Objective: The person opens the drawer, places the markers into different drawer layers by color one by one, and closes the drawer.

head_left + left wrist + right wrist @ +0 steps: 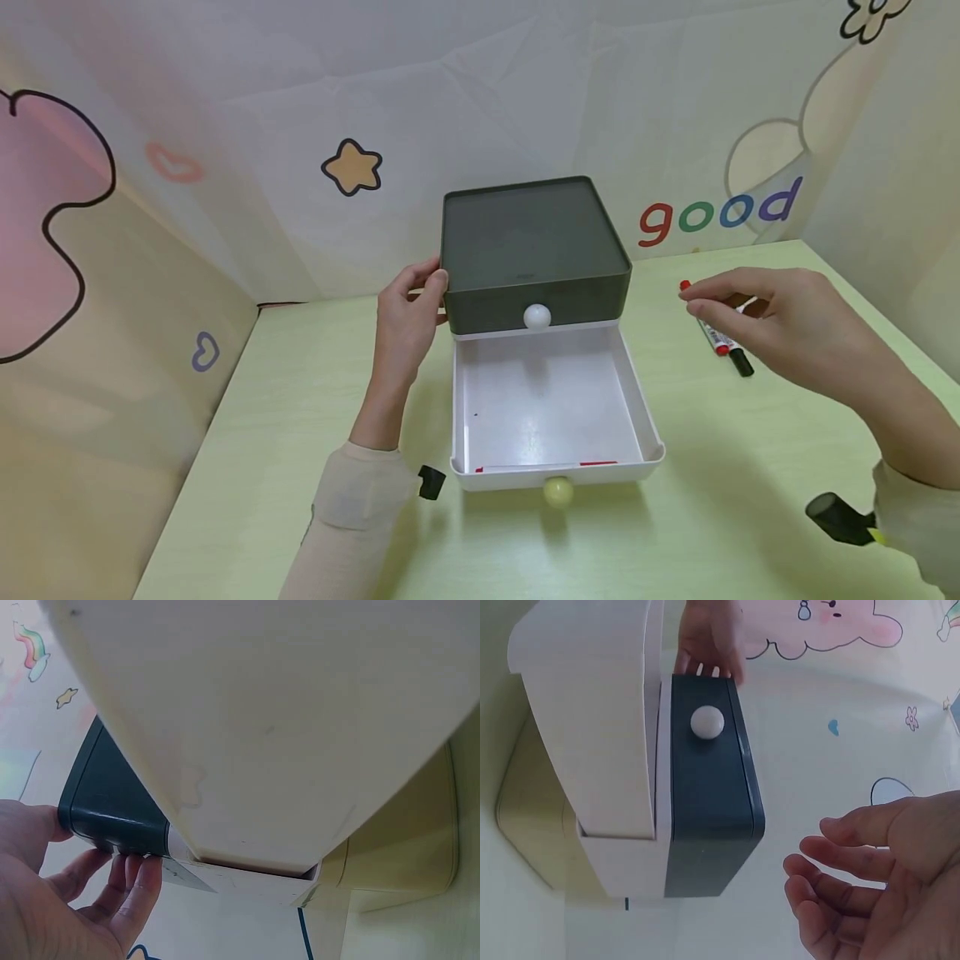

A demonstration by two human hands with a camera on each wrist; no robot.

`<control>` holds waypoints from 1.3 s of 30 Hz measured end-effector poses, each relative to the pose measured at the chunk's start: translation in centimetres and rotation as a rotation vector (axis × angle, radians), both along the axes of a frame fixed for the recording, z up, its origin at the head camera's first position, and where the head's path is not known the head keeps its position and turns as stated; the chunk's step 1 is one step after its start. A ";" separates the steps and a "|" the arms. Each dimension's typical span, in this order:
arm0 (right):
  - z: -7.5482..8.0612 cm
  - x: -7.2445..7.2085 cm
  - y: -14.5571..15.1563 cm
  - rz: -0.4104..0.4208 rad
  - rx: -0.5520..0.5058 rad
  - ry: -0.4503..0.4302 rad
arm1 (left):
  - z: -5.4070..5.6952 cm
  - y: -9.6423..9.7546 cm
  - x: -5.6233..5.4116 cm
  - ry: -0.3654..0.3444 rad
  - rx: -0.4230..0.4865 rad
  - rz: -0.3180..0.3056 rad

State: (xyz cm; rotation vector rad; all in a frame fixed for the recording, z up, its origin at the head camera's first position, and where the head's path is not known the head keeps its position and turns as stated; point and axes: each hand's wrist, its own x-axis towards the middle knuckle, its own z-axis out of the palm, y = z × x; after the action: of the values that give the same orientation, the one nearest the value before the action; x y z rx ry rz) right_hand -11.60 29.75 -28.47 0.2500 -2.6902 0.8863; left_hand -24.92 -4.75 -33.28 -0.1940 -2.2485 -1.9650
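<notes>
A small two-tier drawer box [536, 242] stands on the table, its dark grey-green upper tier bearing a white knob [537, 317]. Below it, the white lower drawer [540, 400] is pulled out, with a yellow knob [558, 492] on its front. My left hand [408, 321] grips the upper tier's left side, thumb at the rim and fingertips against the wall. Over the table to the right hovers my right hand [772, 321], empty, fingers loosely bent. Beneath it lie markers [716, 337] with red and black caps, partly hidden by the hand.
Bits of red [598, 463] show just behind the lower drawer's front wall. A printed cloth [517, 100] hangs close behind the box and at both sides. Black wrist-camera parts [840, 518] stick out at each sleeve. The pale green table [300, 467] extends to the left.
</notes>
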 end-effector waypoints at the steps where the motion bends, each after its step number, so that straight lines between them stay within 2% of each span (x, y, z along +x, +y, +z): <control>1: 0.0 -0.1 0.2 -0.007 -0.003 -0.003 | 0.0 0.0 0.0 0.000 0.001 0.001; 9: -0.4 -1.1 1.8 -0.102 0.048 -0.019 | 0.0 -0.1 -0.1 -0.001 0.004 0.002; 15: -0.9 -1.9 3.5 -0.119 0.035 -0.002 | 0.0 0.0 -0.2 -0.001 0.007 0.002; 23: -1.2 -2.6 5.3 -0.184 0.056 -0.006 | 0.2 0.1 0.0 0.000 0.004 -0.004; 34: -1.8 -3.4 6.8 -0.256 0.021 -0.090 | 0.1 0.2 0.0 -0.004 -0.003 -0.002; 39: -2.4 -3.9 7.7 -0.275 0.004 -0.100 | 0.0 0.1 0.1 -0.006 -0.004 -0.006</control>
State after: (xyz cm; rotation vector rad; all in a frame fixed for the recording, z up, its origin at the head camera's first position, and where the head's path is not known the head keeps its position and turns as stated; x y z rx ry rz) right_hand -15.54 37.40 -30.91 -0.1649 -2.7275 0.8287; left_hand -24.84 -4.64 -33.26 -0.1955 -2.2585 -1.9673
